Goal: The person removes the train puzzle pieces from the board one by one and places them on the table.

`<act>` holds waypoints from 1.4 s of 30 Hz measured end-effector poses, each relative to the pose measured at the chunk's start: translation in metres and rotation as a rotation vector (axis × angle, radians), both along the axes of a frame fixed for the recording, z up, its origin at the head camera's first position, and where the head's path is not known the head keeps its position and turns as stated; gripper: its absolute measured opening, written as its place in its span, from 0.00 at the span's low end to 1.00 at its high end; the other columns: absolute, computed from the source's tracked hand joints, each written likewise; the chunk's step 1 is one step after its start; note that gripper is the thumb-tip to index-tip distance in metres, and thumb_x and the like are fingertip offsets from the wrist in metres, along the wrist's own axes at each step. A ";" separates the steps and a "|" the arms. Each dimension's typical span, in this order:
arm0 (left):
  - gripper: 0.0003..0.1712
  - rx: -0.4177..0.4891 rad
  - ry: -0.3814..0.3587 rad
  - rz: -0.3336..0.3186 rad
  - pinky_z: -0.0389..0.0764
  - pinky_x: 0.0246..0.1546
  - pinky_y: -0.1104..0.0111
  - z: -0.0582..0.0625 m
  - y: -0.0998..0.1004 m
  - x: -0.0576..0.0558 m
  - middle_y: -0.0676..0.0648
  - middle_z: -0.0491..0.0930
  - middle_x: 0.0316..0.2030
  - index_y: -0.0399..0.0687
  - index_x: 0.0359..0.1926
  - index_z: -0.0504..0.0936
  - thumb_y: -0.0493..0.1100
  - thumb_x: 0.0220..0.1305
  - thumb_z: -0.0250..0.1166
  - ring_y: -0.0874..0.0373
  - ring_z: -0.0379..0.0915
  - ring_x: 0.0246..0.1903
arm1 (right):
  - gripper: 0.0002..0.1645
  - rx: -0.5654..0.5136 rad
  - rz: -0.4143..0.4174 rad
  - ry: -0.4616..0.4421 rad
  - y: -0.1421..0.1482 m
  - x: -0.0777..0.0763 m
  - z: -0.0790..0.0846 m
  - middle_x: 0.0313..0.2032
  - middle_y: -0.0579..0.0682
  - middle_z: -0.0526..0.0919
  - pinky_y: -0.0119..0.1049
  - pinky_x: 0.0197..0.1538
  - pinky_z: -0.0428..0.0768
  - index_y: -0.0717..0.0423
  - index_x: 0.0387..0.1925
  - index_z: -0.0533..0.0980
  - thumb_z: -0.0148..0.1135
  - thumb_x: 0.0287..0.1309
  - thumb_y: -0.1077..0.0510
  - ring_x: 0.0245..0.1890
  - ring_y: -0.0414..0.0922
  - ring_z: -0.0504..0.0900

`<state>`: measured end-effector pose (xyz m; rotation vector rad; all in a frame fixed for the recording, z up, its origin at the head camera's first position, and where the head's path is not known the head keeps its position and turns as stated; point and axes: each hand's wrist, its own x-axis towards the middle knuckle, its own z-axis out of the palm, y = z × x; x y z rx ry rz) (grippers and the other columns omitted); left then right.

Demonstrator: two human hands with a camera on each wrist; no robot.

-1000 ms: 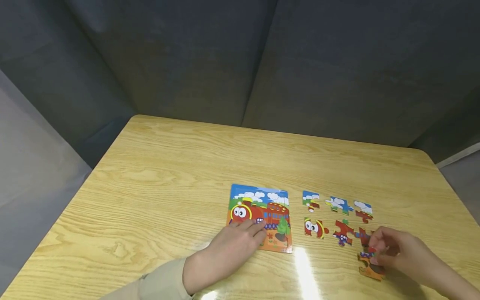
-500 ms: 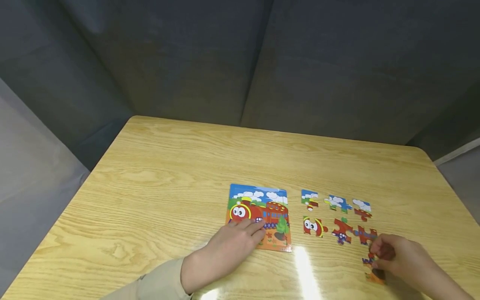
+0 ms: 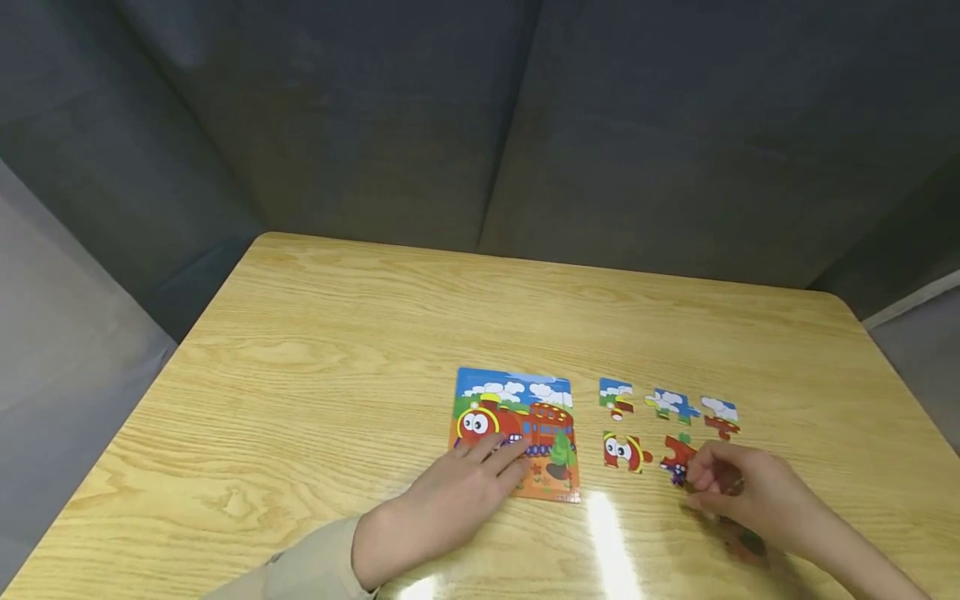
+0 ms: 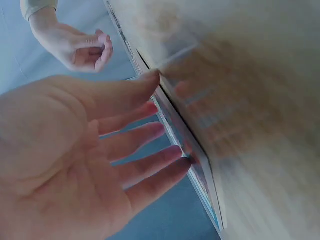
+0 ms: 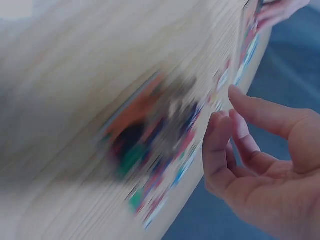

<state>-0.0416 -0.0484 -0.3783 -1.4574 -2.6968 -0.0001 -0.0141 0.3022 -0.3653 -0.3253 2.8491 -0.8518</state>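
Observation:
My left hand [image 3: 457, 500] lies on the lower left part of a square train picture board [image 3: 551, 392], fingers stretched out. In the left wrist view its fingertips reach the board's edge [image 4: 202, 165]. My right hand [image 3: 757, 492] hovers with bent fingers over the right side of the loose jigsaw pieces. Nothing shows between its thumb and fingers in the right wrist view. Beneath it lies an orange jigsaw piece [image 5: 132, 117] with a dark patch, blurred. Just left of the fingertips is a red jigsaw piece [image 3: 677, 454]. The hand hides the piece right of that.
A jigsaw piece with eyes [image 3: 622, 452] lies right of the board. Above it runs a row of a sky piece with a yellow edge [image 3: 617, 396], a cloud piece [image 3: 672, 404] and another cloud piece [image 3: 720, 414]. The wooden table [image 3: 360, 333] ends at a dark curtain [image 3: 375, 125].
My right hand has let go of the orange piece at the lower right and moved left and slightly up toward the red piece. My left hand has stayed on the board.

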 end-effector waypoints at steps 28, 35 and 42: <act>0.44 -0.122 -0.133 0.109 0.71 0.61 0.59 0.000 -0.023 0.028 0.31 0.51 0.72 0.68 0.73 0.63 0.71 0.56 0.60 0.38 0.51 0.71 | 0.14 -0.399 0.179 -0.234 -0.131 -0.056 -0.002 0.37 0.54 0.84 0.32 0.38 0.82 0.66 0.43 0.80 0.70 0.53 0.69 0.36 0.46 0.83; 0.44 -0.150 -0.144 0.116 0.70 0.62 0.59 0.000 -0.022 0.027 0.32 0.53 0.72 0.70 0.73 0.62 0.71 0.56 0.60 0.39 0.50 0.71 | 0.14 -0.390 0.164 -0.237 -0.137 -0.059 -0.004 0.33 0.51 0.83 0.31 0.37 0.82 0.67 0.41 0.80 0.71 0.51 0.69 0.33 0.45 0.82; 0.43 -0.180 -0.111 0.125 0.70 0.61 0.60 -0.001 -0.022 0.028 0.34 0.56 0.72 0.72 0.73 0.63 0.70 0.56 0.61 0.40 0.50 0.72 | 0.09 -0.380 0.155 -0.226 -0.145 -0.060 -0.006 0.29 0.48 0.80 0.31 0.32 0.80 0.64 0.37 0.81 0.70 0.51 0.69 0.28 0.42 0.78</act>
